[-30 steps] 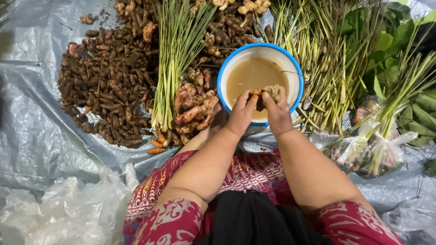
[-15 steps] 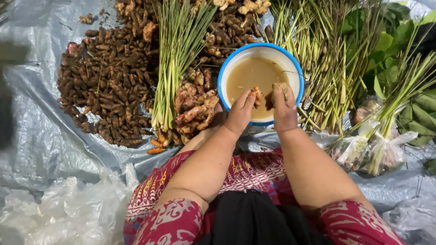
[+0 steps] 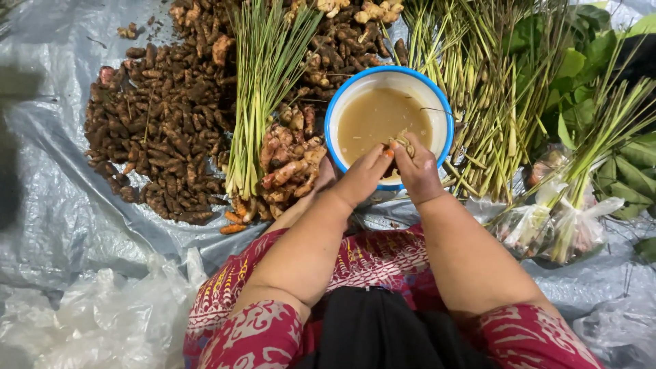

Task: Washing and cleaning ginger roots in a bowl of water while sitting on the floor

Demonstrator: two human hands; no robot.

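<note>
Both of your hands meet over the near rim of the bowl [image 3: 333, 109]: your left hand [image 3: 362, 179] and your right hand [image 3: 417, 171] have their fingertips pinched together on a small pale root piece [image 3: 402, 145], held just above the murky brown water [image 3: 376, 117]. Your fingers are curled close around it, so little of the piece shows, and you cannot tell how much of it sits inside your right hand.

Taking the bowl as your landmark, from the biggest thing down: it rests on a grey plastic sheet [image 3: 61, 205] that spreads out on every side of it. Left of the bowl lies a broad heap of dark brown roots [image 3: 157, 137]. Right of the bowl, stalks of lemongrass [image 3: 485, 102] fan outward, with green leaves [image 3: 588, 61] farther right again. Between the dark heap and the bowl stands a green-topped bundle of lemongrass [image 3: 263, 75], and at its foot, just left of the bowl, sits a pile of knobbly pinkish ginger [image 3: 290, 164]. Right of the bowl and nearer to you are small clear bags [image 3: 560, 225] tied around stalks. Nearer to you and far left of the bowl lies crumpled clear plastic [image 3: 102, 321]. Your lap, in red patterned cloth [image 3: 369, 260], lies directly below the bowl.
</note>
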